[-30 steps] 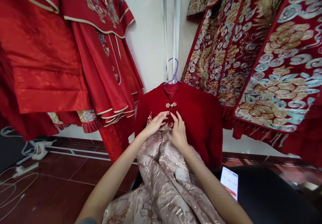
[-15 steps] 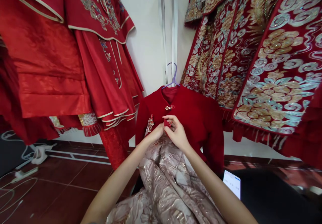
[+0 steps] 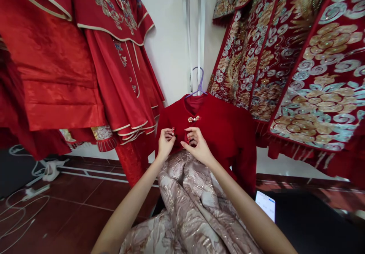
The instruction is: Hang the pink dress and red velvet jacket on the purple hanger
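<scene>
A short red velvet jacket (image 3: 222, 128) hangs in front of me on a purple hanger (image 3: 200, 83), with a beaded clasp (image 3: 194, 119) at its neck. My left hand (image 3: 165, 143) is closed, its fingertips on a small red-and-pearl beaded ornament (image 3: 173, 131) at the jacket's front. To its right, my right hand (image 3: 199, 143) curls its fingers around a red edge of the jacket front, where small beads show. The exact grip there is partly hidden by the thumb. Below both hands spreads a shiny pinkish-beige patterned fabric (image 3: 182, 208).
Red garments (image 3: 119, 75) hang at the left, and a heavily embroidered red-and-gold one (image 3: 319, 75) at the right. A lit phone (image 3: 265, 205) lies on a black surface (image 3: 313, 219). White shoes (image 3: 51, 171) and cables (image 3: 25, 208) are on the tiled floor.
My hands were together at the jacket's middle. The left has moved left, away from the right, to the beaded ornament. The right stays near the front edge.
</scene>
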Demonstrator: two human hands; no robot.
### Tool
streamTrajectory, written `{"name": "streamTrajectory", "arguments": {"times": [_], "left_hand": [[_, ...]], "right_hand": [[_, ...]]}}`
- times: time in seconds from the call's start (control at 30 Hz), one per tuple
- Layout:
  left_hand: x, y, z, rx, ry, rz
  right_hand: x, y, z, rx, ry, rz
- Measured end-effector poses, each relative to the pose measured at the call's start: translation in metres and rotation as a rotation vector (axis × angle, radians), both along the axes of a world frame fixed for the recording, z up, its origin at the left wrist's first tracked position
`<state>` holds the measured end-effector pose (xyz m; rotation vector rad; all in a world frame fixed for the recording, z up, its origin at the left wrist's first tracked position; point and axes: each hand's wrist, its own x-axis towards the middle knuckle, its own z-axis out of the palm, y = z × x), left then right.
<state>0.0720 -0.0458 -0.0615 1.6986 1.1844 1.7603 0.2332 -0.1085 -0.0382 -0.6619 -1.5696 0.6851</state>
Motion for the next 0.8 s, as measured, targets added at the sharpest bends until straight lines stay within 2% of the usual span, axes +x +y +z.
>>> {"name": "streamTrajectory", "arguments": {"times": [0.13,0.37,0.57,0.67,0.8], "left_hand": [[-0.005,0.001,0.000,-0.004,-0.029,-0.002],[-0.009,0.003,0.008,-0.119,-0.122,-0.161],[-0.007,-0.006,0.015,-0.156,-0.160,-0.192],[-0.009,-0.009,0.017,-0.178,-0.207,-0.268],[-0.010,-0.013,0.019,-0.185,-0.199,-0.306]], "right_hand": [[0.004,0.000,-0.001,0.065,-0.055,0.080],[0.007,-0.004,-0.001,0.089,-0.111,0.104],[-0.003,0.024,0.003,0.041,-0.184,-0.045],[-0.011,0.043,0.004,0.017,-0.213,-0.150],[-0.016,0.054,0.001,0.101,-0.250,-0.185]]}}
